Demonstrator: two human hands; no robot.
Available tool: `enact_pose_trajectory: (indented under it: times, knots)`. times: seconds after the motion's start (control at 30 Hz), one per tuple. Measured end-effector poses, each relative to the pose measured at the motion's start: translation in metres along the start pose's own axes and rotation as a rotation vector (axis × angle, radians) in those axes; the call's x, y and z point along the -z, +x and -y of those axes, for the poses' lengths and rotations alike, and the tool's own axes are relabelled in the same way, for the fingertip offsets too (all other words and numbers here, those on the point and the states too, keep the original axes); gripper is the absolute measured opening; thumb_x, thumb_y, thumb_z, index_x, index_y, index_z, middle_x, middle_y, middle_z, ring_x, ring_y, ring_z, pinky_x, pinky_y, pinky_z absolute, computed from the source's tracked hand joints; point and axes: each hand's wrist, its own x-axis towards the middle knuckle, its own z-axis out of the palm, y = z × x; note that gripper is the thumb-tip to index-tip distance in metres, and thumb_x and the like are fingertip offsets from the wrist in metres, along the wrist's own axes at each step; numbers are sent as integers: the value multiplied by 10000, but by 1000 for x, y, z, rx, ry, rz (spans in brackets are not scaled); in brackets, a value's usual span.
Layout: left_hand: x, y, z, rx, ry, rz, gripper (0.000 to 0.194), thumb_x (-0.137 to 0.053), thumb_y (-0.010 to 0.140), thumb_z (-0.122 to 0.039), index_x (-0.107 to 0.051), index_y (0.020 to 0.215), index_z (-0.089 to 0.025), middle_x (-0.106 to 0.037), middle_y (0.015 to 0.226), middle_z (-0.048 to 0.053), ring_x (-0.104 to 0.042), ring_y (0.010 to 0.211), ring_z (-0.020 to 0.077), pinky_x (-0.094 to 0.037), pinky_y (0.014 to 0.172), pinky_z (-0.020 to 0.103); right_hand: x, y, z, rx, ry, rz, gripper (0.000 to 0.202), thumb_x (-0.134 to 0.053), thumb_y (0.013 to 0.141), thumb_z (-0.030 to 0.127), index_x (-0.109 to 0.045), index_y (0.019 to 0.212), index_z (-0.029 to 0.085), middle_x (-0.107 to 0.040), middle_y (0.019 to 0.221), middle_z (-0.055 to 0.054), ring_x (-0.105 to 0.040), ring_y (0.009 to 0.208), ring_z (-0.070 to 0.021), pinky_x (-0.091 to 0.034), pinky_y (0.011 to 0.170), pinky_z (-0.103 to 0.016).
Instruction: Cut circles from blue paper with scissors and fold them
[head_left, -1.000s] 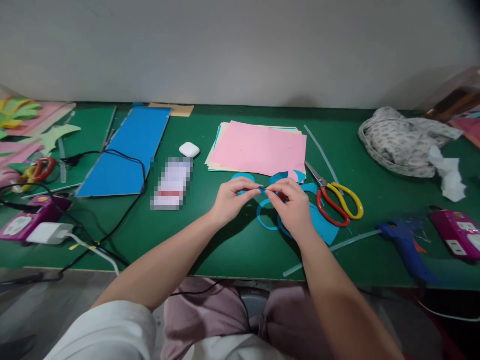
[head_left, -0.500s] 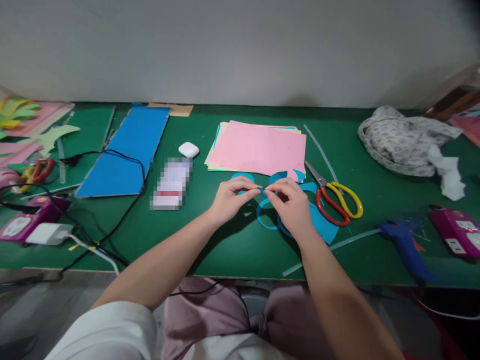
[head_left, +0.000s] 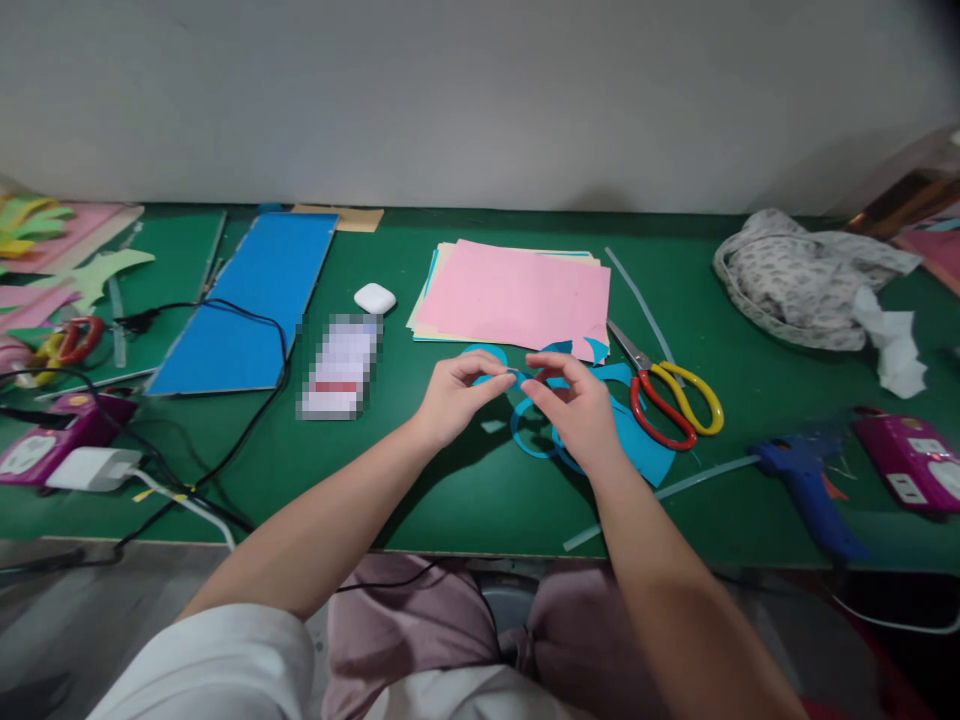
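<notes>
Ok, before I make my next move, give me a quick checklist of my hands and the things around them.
1. Bare left hand pinched: ok; what it holds, cannot tell.
2. Bare right hand pinched: not ok, thumb and forefinger apart.
3. Table below the hands free of cut paper: not ok, a thin blue paper ring lies there.
4. Metal scissors with red and yellow handles set down: ok.
5. Blue plastic glue gun hot: cannot tell.

One head camera, above and behind the left hand (head_left: 459, 402) and right hand (head_left: 577, 405), faces forward and down at the table (head_left: 472, 510) (and the wall (head_left: 480, 100) beyond).
</notes>
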Motion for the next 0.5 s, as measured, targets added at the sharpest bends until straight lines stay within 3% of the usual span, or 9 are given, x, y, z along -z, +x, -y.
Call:
enact_pose_trajectory:
  times: [0.17,0.5]
  knots:
    - [1,-1,0,-8,74,37,74,-765,684,-253,-728,667,-190,-670,707,16,-600,675,117,-469,665,268,-3,-1,1,96,-132,-5,37,-656,796,241,-658,781,207,-649,842,-21,-598,798,-147,-469,563,-232]
    - [1,-1,3,3,147,35,91,-717,735,-258,-701,746,-169,-668,764,27,-601,740,127,-467,728,273,-1,-1,-1,100,-188,14,68,-625,815,220,-621,749,203,-631,803,-13,-593,771,-143,-464,582,-236]
